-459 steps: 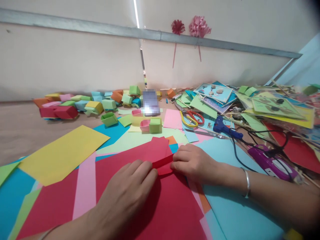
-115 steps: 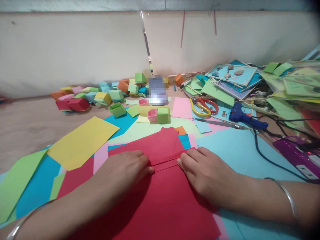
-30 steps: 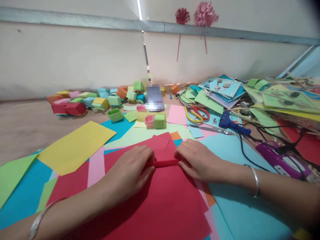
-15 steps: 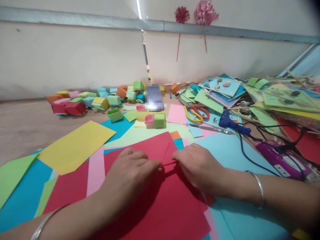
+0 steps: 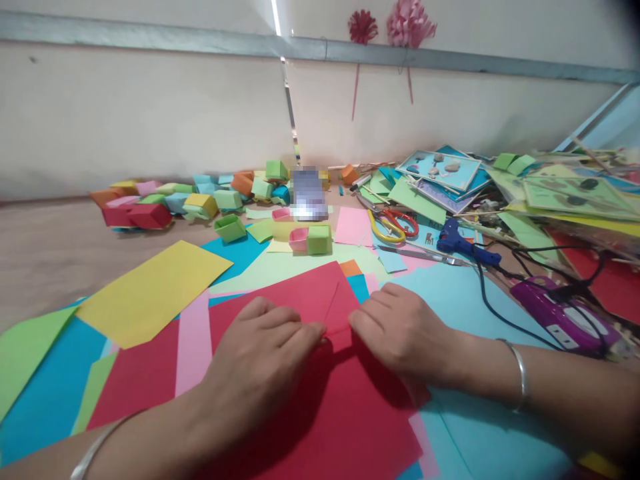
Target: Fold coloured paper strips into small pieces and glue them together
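A narrow red paper strip (image 5: 339, 329) spans the gap between my two hands, above a large red sheet (image 5: 350, 400). My left hand (image 5: 265, 353) pinches its left end between thumb and fingers. The strip's right end is pinched by my right hand (image 5: 400, 330). Both hands are closed, with their backs toward me, and the fingers hide most of the strip. A thin line or crease runs across the red sheet just beyond the fingertips.
Folded paper boxes (image 5: 150, 215) line the back left. Scissors (image 5: 387, 227), a craft knife (image 5: 425, 255), a blue glue gun (image 5: 467, 243) and a purple power strip (image 5: 563, 317) with black cords lie right. A yellow sheet (image 5: 157, 293) lies left. Cards (image 5: 443, 167) are piled at back right.
My right hand has shifted slightly to the right. The strip between the hands now shows a broader, paler face instead of a thin dark edge.
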A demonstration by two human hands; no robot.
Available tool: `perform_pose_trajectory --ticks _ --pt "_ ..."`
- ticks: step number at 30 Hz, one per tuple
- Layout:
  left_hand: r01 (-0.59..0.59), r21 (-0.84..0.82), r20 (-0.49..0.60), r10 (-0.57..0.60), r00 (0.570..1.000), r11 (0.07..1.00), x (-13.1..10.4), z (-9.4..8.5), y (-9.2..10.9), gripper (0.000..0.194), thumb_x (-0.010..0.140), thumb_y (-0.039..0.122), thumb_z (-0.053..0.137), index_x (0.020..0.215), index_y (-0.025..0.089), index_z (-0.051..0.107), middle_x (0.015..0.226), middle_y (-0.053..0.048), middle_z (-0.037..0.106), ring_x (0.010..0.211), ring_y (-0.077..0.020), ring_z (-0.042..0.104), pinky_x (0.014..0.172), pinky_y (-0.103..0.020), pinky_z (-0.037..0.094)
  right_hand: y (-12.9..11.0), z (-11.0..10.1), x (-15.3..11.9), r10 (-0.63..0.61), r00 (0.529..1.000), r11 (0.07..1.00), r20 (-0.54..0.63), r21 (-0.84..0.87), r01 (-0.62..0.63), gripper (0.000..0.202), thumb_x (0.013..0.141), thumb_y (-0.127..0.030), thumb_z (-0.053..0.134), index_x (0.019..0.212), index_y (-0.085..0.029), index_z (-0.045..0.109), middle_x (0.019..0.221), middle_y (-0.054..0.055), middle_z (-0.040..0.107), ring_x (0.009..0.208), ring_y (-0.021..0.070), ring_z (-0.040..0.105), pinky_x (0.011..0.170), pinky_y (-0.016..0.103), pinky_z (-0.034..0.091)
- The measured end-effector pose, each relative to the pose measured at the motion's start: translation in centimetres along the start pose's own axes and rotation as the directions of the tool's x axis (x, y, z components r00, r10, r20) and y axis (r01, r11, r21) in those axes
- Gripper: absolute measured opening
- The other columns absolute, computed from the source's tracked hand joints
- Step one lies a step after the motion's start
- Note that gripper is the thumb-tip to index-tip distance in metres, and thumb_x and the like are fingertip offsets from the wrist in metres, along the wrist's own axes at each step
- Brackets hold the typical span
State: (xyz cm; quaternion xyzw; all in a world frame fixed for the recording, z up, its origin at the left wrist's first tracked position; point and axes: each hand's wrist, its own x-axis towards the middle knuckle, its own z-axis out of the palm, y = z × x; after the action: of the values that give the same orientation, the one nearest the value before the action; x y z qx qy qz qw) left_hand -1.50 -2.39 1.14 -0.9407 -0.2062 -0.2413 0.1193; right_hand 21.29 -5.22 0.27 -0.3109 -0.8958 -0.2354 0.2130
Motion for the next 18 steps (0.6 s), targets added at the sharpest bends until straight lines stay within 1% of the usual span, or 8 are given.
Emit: perform_pose_trajectory --ticks 4,8,9,11,13,15,17,18 --pt "0.029 -0.01 -0.016 -0.029 0.999 1.0 0.0 0.9 -1.6 0.027 0.098 0.014 0.046 0.084 0.015 0.069 0.06 -0.001 0.071 0.058 -0.0175 0.064 0.058 -0.033 0.031 2.1 0.4 -0.2 -0.019 1.0 0.996 0.018 -0.092 0.021 0.033 0.092 -0.001 0.041 0.066 -0.018 0.053 0.057 0.001 0.05 0.056 0.0166 0.036 0.057 0.031 0.023" --pt "0.052 -0.083 -0.042 -0.056 0.998 0.995 -0.1 1.5 -2.4 0.022 0.097 0.016 0.049 0.087 0.017 0.069 0.062 0.001 0.073 0.06 -0.0163 0.068 0.057 -0.031 0.034 3.0 0.3 -0.4 -0.048 0.998 0.997 0.051 -0.065 0.051 0.03 0.093 -0.001 0.04 0.073 -0.016 0.057 0.06 0.002 0.055 0.057 0.0164 0.041 0.058 0.031 0.025" --pt "0.079 -0.131 -0.051 -0.086 0.995 0.988 -0.2 1.6 -2.6 0.021 0.096 0.017 0.05 0.088 0.019 0.07 0.064 0.001 0.075 0.061 -0.0158 0.068 0.057 -0.031 0.035 3.2 0.3 -0.6 -0.042 0.998 0.998 0.056 -0.05 0.045 0.03 0.094 -0.001 0.039 0.075 -0.015 0.058 0.06 0.003 0.056 0.056 0.0163 0.043 0.058 0.031 0.026" --pt "0.181 -0.239 -0.05 -0.198 0.979 0.954 -0.3 1.7 -3.0 0.02 0.094 0.022 0.054 0.086 0.022 0.072 0.068 0.0 0.077 0.063 -0.0159 0.07 0.059 -0.03 0.039 3.6 0.5 -0.9 0.006 0.996 1.0 0.084 0.0 -0.006 0.03 0.094 -0.001 0.038 0.078 -0.014 0.06 0.061 0.003 0.059 0.057 0.016 0.047 0.057 0.031 0.027" --pt "0.296 -0.315 -0.025 -0.319 0.947 0.902 -0.4 1.7 -3.3 0.018 0.091 0.026 0.059 0.083 0.024 0.075 0.069 -0.001 0.078 0.063 -0.0172 0.07 0.06 -0.03 0.043 4.1 0.8 -1.2 0.091 0.987 0.989 0.13 0.101 -0.105 0.027 0.095 -0.005 0.041 0.081 -0.013 0.062 0.064 0.004 0.064 0.059 0.0155 0.053 0.058 0.029 0.03" --pt "0.413 -0.404 0.023 -0.443 0.896 0.816 -0.2 1.6 -3.5 0.018 0.088 0.03 0.062 0.079 0.025 0.077 0.069 -0.002 0.078 0.062 -0.0185 0.07 0.06 -0.03 0.047 4.7 1.0 -1.3 0.194 0.961 0.945 0.198 0.225 -0.237 0.022 0.096 -0.012 0.046 0.082 -0.014 0.063 0.067 0.004 0.067 0.062 0.0147 0.058 0.058 0.027 0.033" --pt "0.503 -0.485 0.067 -0.543 0.837 0.716 0.2 1.5 -3.6 0.02 0.086 0.034 0.063 0.076 0.025 0.078 0.072 -0.003 0.079 0.063 -0.0195 0.07 0.058 -0.029 0.049 5.0 1.1 -1.1 0.296 0.913 0.85 0.28 0.358 -0.386 0.02 0.096 -0.018 0.052 0.08 -0.015 0.063 0.064 0.002 0.067 0.059 0.0128 0.058 0.056 0.024 0.034" --pt "0.553 -0.525 0.099 -0.599 0.795 0.647 0.4 1.4 -3.6 0.02 0.085 0.036 0.064 0.075 0.025 0.078 0.072 -0.003 0.079 0.064 -0.0199 0.071 0.057 -0.029 0.05 5.1 1.0 -0.9 0.347 0.881 0.778 0.322 0.425 -0.462 0.02 0.095 -0.019 0.053 0.077 -0.016 0.063 0.061 0.0 0.065 0.055 0.0114 0.057 0.055 0.023 0.034"
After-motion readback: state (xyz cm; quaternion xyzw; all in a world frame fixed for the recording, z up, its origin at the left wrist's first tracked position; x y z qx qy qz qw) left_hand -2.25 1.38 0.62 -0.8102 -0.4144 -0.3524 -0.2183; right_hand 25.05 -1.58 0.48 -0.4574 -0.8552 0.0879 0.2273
